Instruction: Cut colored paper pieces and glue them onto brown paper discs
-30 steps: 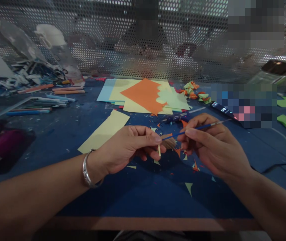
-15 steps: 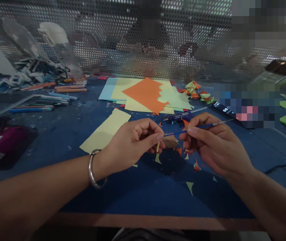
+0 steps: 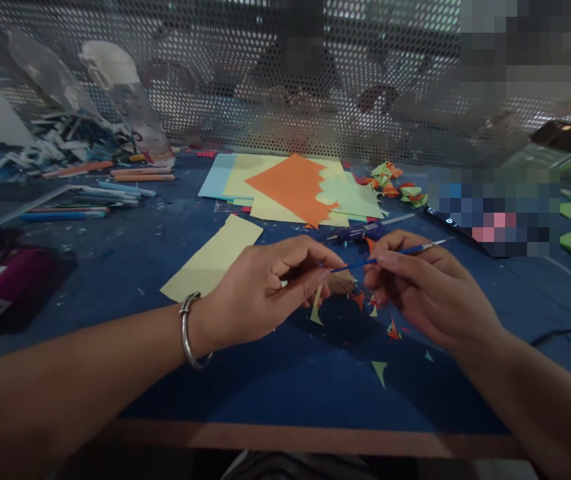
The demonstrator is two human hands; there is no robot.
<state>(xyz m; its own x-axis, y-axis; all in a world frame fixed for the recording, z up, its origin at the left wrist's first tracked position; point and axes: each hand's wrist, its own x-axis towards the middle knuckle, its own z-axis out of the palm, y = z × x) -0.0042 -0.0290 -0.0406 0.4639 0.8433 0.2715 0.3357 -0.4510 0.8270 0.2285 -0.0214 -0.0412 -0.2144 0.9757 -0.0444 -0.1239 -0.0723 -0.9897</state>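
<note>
My right hand (image 3: 415, 287) pinches a thin paintbrush (image 3: 355, 265) between thumb and fingers. Its blue handle points left, and its pale tip points up to the right. My left hand (image 3: 275, 283) is closed around the other end of the handle, between thumb and index finger. A narrow pale yellow paper strip (image 3: 318, 293) shows below the left fingertips; its upper end is hidden by them. Behind my left wrist lies a larger pale yellow paper sheet (image 3: 215, 257). Small paper scraps (image 3: 379, 373) are scattered on the blue table below and between my hands.
Coloured sheets with an orange piece (image 3: 290, 187) on top lie at the back. A blue glue gun (image 3: 360, 232) is behind my right hand. Crumpled paper bits (image 3: 385, 175), a phone (image 3: 445, 219), markers (image 3: 115, 192), a bottle (image 3: 135, 107) and a purple power strip (image 3: 10, 287) stand around.
My left index finger has stretched out further over the handle end. The brush has shifted slightly left between my hands, and my right hand has barely moved.
</note>
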